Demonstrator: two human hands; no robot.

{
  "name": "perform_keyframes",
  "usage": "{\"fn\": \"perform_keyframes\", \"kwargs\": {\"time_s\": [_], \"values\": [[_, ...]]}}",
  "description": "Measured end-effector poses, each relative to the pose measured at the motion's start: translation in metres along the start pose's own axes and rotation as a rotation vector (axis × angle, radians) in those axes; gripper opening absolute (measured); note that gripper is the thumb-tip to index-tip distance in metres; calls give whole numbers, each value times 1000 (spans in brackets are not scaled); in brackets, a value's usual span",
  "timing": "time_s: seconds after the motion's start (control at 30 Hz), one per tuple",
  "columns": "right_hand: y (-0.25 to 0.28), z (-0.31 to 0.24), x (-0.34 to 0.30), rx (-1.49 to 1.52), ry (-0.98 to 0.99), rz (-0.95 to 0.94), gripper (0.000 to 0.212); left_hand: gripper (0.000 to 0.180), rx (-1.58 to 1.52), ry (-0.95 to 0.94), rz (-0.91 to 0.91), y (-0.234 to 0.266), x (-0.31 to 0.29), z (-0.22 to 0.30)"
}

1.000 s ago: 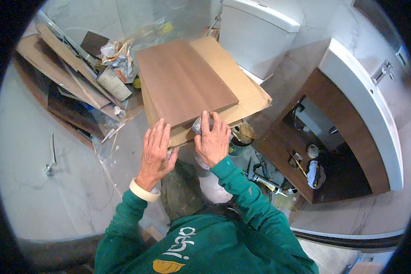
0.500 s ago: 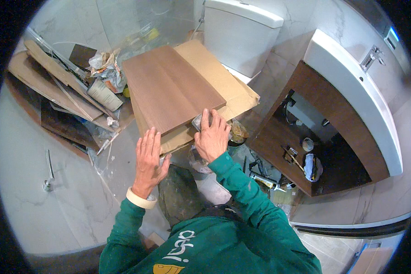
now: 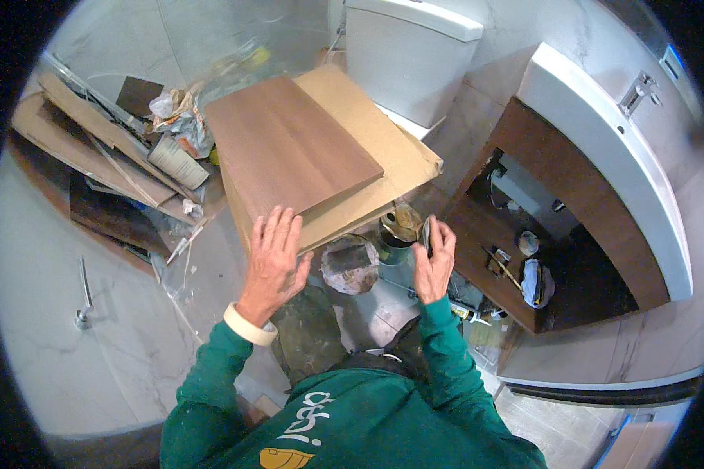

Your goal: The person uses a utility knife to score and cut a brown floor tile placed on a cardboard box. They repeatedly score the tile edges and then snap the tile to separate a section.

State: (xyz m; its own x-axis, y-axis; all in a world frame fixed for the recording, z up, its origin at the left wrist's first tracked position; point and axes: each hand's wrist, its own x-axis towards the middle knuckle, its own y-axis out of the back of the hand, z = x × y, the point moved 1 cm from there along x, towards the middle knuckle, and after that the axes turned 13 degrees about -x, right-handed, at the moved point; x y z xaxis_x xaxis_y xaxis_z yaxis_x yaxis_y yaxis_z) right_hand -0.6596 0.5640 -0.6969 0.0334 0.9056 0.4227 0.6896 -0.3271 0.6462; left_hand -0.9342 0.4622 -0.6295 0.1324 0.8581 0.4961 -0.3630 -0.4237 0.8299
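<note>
A brown wooden panel [image 3: 289, 148] lies tilted on a flat cardboard box [image 3: 383, 156] in front of me. My left hand [image 3: 274, 262] rests flat with spread fingers on the near edge of the panel and box. My right hand [image 3: 434, 258] is raised to the right of the box, its fingers closed around a small flat grey object [image 3: 426, 234]. Between my hands sit a round tin with a brass-coloured lid [image 3: 399, 225] and a crumpled grey lump [image 3: 350, 264].
A white toilet [image 3: 411, 51] stands behind the box. At the right is a white basin on an open brown vanity cabinet [image 3: 602, 156] with small items inside. Cardboard scraps, plastic wrap and rubbish [image 3: 125, 164] pile up at the left on the marble floor.
My right hand has come off the panel's edge and swung right, carrying the small grey object. My left hand has stayed at the near edge of the panel.
</note>
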Motion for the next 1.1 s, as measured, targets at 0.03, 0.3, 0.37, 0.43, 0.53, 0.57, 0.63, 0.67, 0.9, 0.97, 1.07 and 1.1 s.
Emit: {"fn": "perform_keyframes", "kwargs": {"time_s": [0.03, 0.3, 0.37, 0.43, 0.53, 0.57, 0.63, 0.67, 0.9, 0.97, 1.07, 1.1], "values": [[2, 7, -13, 16, -2, -24, 61, 68, 1, -35, -7, -5, 9, 2], [8, 46, -76, 106, -169, -127, 58, 57, 35, -136, -32, -63, 109, -4], [11, 54, -83, 106, -189, -144, 59, 54, 38, -163, -29, -75, 132, -6], [13, 61, -89, 150, -206, -131, 58, 52, 41, -185, -21, -86, 148, -7], [18, 71, -99, 176, -256, -128, 56, 51, 53, -189, -26, -100, 163, -3], [19, 74, -102, 172, -271, -129, 56, 51, 66, -175, -36, -104, 167, -1], [19, 79, -106, 177, -285, -130, 55, 48, 88, -156, -31, -112, 174, 4], [20, 80, -108, 187, -285, -131, 55, 44, 98, -151, -15, -114, 176, 6], [24, 86, -113, 234, -321, -114, 54, 52, 59, -163, -12, -109, 164, 9], [24, 87, -113, 211, -345, -113, 53, 51, 48, -180, 22, -109, 162, 8], [21, 86, -112, 192, -321, -137, 56, 50, 54, -179, 55, -114, 168, 6], [19, 85, -112, 190, -312, -150, 58, 49, 61, -156, 40, -116, 172, 5]]}}
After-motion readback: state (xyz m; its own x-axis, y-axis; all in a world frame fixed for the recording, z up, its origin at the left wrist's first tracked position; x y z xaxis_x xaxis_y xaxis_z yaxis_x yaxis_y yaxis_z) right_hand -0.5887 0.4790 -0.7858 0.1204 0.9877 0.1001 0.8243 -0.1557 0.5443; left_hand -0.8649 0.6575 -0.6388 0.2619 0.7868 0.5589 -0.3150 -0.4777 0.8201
